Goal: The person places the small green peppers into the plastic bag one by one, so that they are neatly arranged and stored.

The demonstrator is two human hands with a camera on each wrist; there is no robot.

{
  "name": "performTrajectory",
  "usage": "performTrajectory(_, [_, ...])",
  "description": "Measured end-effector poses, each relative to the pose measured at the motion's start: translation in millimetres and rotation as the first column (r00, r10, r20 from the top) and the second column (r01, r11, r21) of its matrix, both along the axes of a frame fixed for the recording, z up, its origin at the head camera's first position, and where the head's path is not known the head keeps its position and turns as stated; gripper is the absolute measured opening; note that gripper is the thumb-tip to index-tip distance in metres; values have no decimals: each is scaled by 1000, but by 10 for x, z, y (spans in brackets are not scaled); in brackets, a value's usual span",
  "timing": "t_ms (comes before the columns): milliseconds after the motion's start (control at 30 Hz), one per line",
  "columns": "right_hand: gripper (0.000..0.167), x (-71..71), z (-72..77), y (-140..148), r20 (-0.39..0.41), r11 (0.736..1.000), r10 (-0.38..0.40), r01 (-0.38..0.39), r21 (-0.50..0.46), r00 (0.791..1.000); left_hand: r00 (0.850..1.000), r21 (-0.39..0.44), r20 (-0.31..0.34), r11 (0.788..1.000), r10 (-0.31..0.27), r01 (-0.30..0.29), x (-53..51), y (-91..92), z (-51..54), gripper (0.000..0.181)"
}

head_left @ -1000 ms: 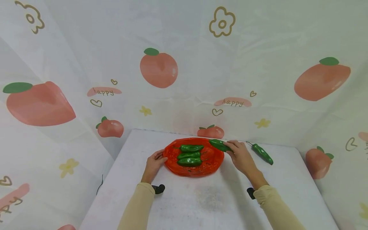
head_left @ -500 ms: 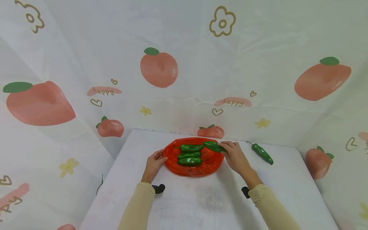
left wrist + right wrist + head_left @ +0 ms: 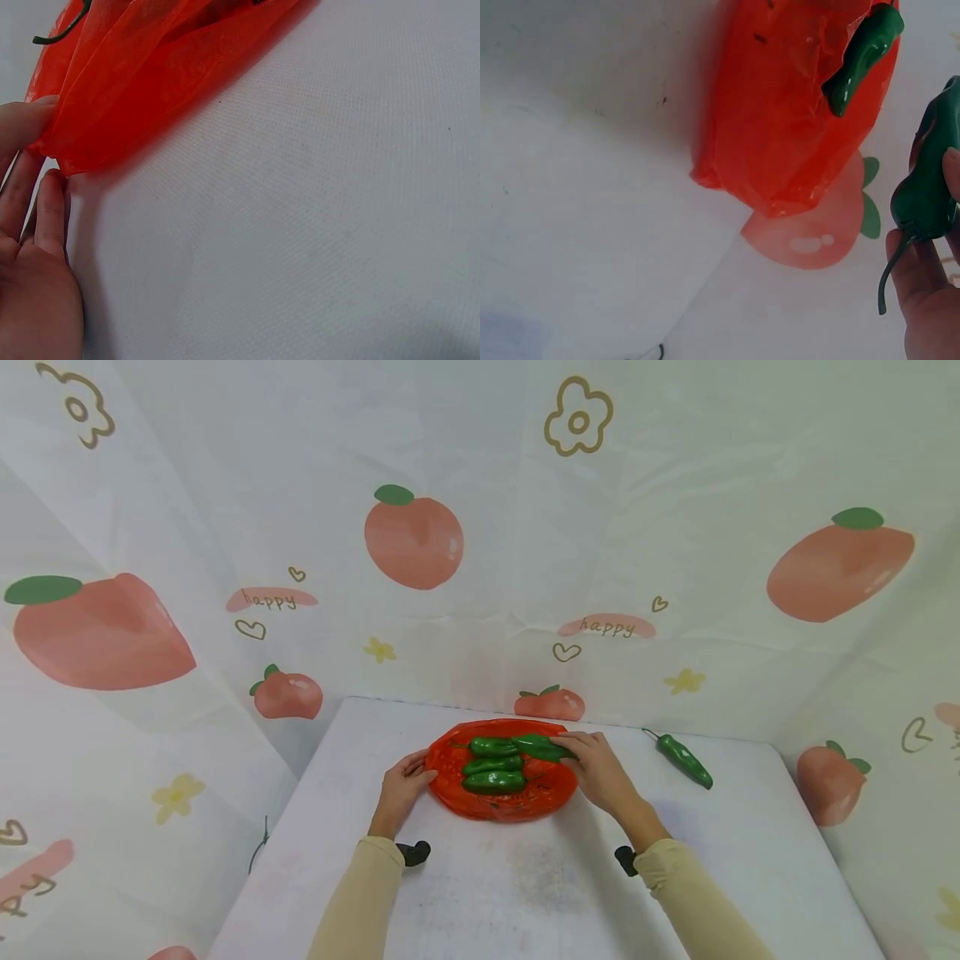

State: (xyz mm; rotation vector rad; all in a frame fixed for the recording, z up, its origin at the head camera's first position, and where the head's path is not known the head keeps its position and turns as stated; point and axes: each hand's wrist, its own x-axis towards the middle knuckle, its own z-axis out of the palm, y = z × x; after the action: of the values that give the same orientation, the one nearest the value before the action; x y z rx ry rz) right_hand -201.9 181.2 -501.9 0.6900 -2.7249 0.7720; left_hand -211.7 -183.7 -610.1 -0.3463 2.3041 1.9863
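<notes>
A red plastic bag (image 3: 487, 812) lies spread on the table, its thin film also seen in the left wrist view. On it rest three green peppers (image 3: 495, 782), side by side. My left hand (image 3: 401, 793) pinches the bag's left edge between thumb and fingers, with the bag film (image 3: 127, 112) gathered there. Above the bag's right rear part, my right hand (image 3: 602, 777) holds another green pepper (image 3: 538, 747) by its stem end. In the right wrist view the stem of this held pepper (image 3: 926, 180) hangs down past the fingers.
One more green pepper (image 3: 684, 760) lies on the white table (image 3: 547, 885) to the right of my right hand. A white backdrop (image 3: 510, 560) printed with fruit stands behind the table and along both sides.
My right hand has moved left with the held pepper, from the bag's right rear edge to beside the rearmost pepper. The left hand stays on the bag's edge.
</notes>
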Motion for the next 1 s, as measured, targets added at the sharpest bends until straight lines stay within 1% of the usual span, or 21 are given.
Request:
performTrajectory(267, [43, -6, -71, -137, 38, 1000, 4, -4, -7, 999, 1000, 10, -2, 1000, -6, 6, 19, -3, 6, 47])
performTrajectory(433, [43, 0, -82, -229, 66, 1000, 16, -15, -9, 998, 1000, 9, 4, 1000, -2, 2, 43, 12, 11, 47])
performTrajectory(667, [40, -29, -90, -348, 12, 997, 72, -72, -8, 997, 1000, 4, 6, 1000, 3, -3, 49, 8, 22, 46])
performTrajectory(767, [40, -43, -101, -398, 7, 996, 92, -92, -7, 996, 1000, 5, 8, 1000, 5, -5, 43, 6, 24, 46])
performTrajectory(833, [40, -47, -107, -435, 22, 995, 98, -98, -6, 995, 1000, 8, 5, 1000, 4, -4, 41, 8, 32, 46])
performTrajectory(1000, [40, -53, -134, -541, 106, 996, 87, -90, 22, 991, 1000, 6, -10, 1000, -3, 3, 43, 19, 50, 48])
